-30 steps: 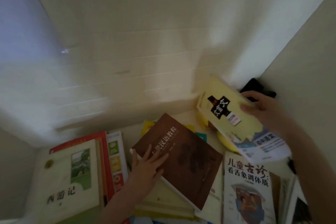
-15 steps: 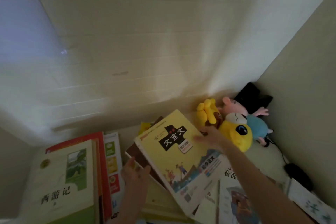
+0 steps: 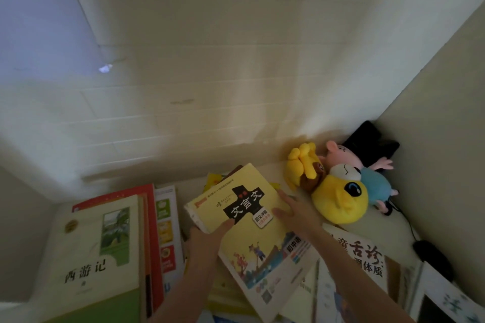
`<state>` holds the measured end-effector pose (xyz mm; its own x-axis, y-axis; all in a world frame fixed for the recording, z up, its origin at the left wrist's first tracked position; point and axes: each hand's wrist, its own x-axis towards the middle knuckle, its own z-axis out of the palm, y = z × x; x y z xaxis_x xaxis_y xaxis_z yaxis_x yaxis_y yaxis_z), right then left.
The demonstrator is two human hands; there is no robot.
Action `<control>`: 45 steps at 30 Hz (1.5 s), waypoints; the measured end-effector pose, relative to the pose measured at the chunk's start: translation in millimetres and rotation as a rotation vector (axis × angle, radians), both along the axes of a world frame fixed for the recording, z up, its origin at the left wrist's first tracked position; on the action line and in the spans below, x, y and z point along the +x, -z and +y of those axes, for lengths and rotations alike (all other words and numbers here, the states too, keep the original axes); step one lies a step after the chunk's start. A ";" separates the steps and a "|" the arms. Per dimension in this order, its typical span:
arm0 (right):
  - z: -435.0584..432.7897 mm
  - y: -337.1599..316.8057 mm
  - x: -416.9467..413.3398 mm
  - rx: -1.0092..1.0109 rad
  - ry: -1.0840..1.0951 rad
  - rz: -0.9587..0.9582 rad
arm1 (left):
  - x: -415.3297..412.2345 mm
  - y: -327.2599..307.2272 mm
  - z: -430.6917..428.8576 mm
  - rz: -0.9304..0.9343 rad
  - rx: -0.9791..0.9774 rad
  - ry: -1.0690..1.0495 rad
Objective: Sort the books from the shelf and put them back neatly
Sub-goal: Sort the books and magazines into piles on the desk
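A yellow book with a black cross-shaped title block lies tilted on top of a middle pile of books. My left hand grips its left edge, thumb on the cover. My right hand holds its right edge, thumb on the cover near a small label. To the left a cream and green book tops a pile over a red book and a white one. A white book with large black characters lies to the right, partly under my right forearm.
Plush toys sit in the back right corner: a yellow one and a pink and blue pig. A black object leans behind them. A black cable and plug run along the right wall. Walls close in behind and to the right.
The yellow book came down from the right onto the brown book in the middle pile. My left hand moved from the brown cover to the yellow book's left edge; both hands now hold it.
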<state>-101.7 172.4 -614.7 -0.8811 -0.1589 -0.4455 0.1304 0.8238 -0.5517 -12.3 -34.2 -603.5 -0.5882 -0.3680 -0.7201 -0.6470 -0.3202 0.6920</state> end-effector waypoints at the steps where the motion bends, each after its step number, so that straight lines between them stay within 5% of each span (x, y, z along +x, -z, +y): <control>1: 1.3 0.9 0.6 -0.035 0.013 0.020 | -1.3 -1.0 2.3 0.039 -0.032 -0.008; 4: 8.9 -1.6 4.6 -0.191 0.084 -0.015 | -4.5 -11.1 13.5 0.177 -0.105 -0.031; 10: 39.3 -29.1 13.4 -0.563 0.314 -0.089 | -12.9 -51.3 36.0 0.484 0.132 0.009; 17: 61.8 -128.7 26.3 -0.734 0.219 0.228 | -33.4 -141.7 21.4 0.866 0.102 0.268; 21: 43.5 -131.6 40.8 -0.790 0.257 0.338 | -44.6 -170.2 3.8 1.011 -0.002 0.374; 28: 12.6 -48.3 78.8 -0.780 0.273 0.122 | -34.2 -103.8 -10.8 0.867 -0.089 0.438; 36: 1.2 -34.9 83.1 -0.763 0.378 0.175 | -32.6 -69.2 -22.7 0.668 -0.121 0.441; 45: 5.0 -41.3 83.4 -0.732 0.376 0.130 | -31.8 -71.7 -29.7 0.678 -0.118 0.434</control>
